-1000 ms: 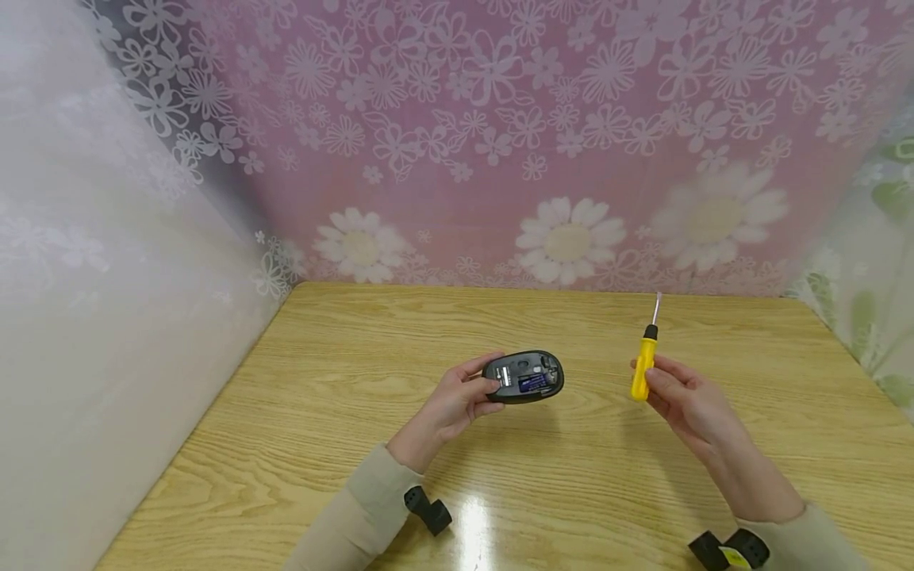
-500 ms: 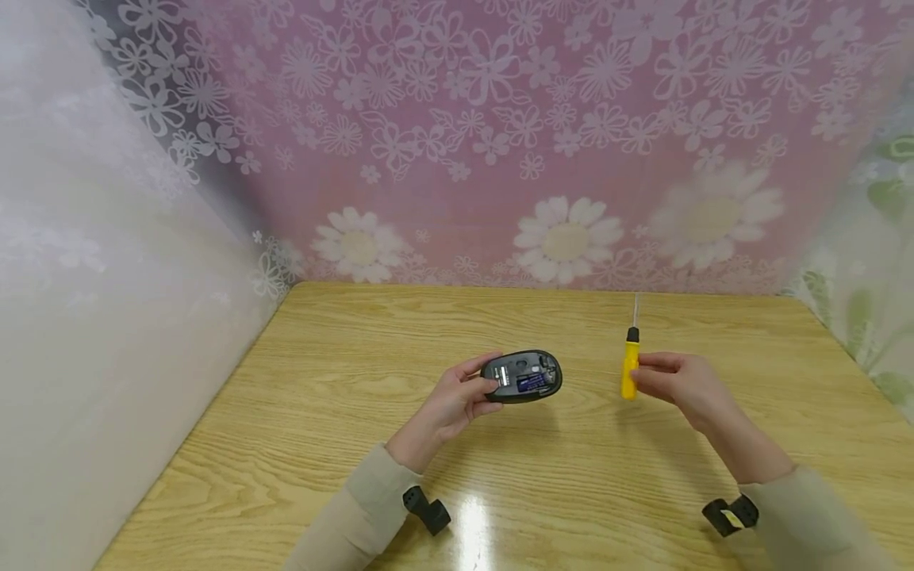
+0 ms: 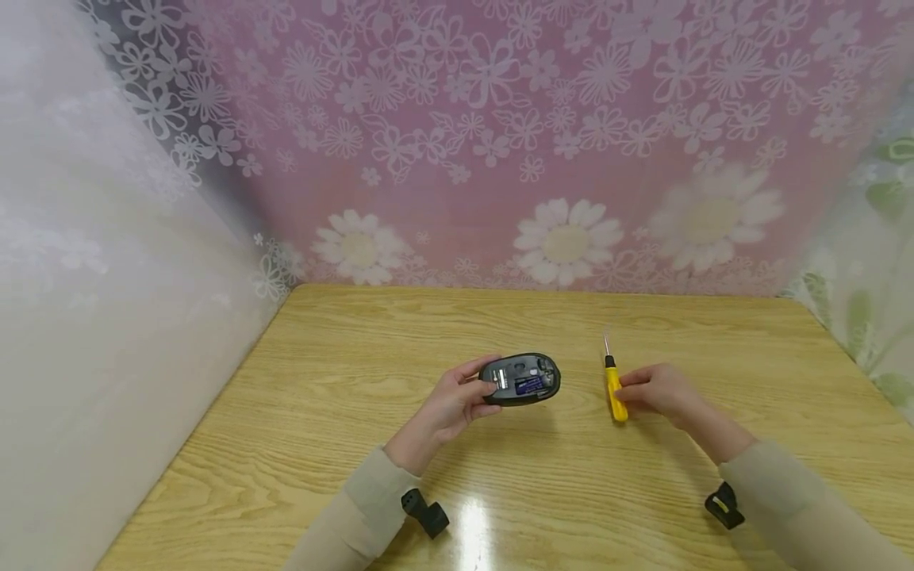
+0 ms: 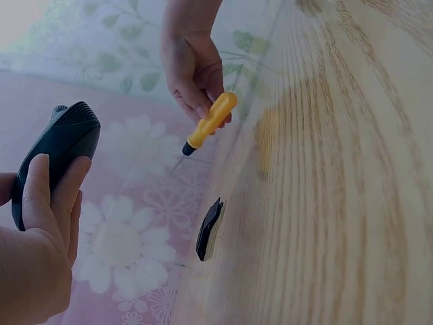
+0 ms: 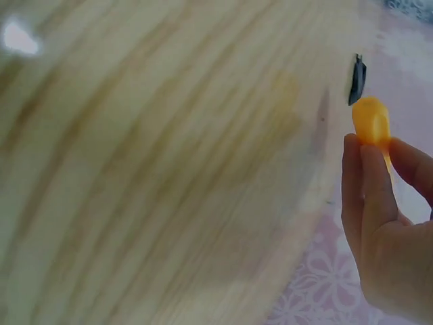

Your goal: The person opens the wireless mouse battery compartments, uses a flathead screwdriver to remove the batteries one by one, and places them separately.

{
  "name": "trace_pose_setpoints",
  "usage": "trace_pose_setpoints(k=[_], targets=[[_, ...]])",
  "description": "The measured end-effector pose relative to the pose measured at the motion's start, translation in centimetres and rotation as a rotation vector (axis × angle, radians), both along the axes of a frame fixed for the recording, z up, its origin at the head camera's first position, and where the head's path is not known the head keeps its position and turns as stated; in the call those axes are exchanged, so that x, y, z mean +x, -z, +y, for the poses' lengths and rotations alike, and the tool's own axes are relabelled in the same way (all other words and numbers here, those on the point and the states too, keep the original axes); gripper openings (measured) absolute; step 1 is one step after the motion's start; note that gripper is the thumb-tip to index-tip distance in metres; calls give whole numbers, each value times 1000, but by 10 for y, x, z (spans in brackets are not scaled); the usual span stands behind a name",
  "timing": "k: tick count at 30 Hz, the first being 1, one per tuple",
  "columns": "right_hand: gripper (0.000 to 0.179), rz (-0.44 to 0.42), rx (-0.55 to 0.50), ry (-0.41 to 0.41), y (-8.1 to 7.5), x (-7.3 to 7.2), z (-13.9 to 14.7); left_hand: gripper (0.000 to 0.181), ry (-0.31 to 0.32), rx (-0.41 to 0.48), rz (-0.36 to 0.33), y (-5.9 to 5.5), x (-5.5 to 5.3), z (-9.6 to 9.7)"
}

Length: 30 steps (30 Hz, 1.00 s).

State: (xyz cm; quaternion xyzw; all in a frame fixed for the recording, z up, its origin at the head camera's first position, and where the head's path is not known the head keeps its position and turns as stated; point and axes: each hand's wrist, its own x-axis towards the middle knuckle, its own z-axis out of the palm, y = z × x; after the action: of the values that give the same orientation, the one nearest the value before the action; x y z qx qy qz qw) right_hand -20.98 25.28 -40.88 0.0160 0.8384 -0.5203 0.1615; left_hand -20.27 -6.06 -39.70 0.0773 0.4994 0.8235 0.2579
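Observation:
My left hand grips a black computer mouse, its underside tilted up toward the head camera. The mouse's battery bay is uncovered and a blue battery lies inside. To the right, my right hand pinches the yellow handle of a screwdriver between thumb and fingers. The screwdriver's metal shaft points away toward the back, and the left wrist view shows the tool raised above the table. In the right wrist view the handle is seen from its butt end, with most of the shaft hidden.
A small black cover-like piece lies on the wooden table, seen in both wrist views but not in the head view. Flowered cloth hangs behind the table, with pale sheets at both sides.
My right hand has brought the screwdriver leftward and lower, closer to the mouse, and its shaft now leans left. My left hand and the mouse stay nearly still.

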Motion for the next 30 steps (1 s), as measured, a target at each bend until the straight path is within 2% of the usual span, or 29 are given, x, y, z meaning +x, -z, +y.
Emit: trace_pose_setpoints(k=[9, 30], targets=[[45, -49, 81, 23, 10, -1, -7, 54, 12, 8, -7, 2, 0, 0], [35, -51, 88, 41, 12, 1, -8, 54, 19, 0, -25, 1, 0, 3]])
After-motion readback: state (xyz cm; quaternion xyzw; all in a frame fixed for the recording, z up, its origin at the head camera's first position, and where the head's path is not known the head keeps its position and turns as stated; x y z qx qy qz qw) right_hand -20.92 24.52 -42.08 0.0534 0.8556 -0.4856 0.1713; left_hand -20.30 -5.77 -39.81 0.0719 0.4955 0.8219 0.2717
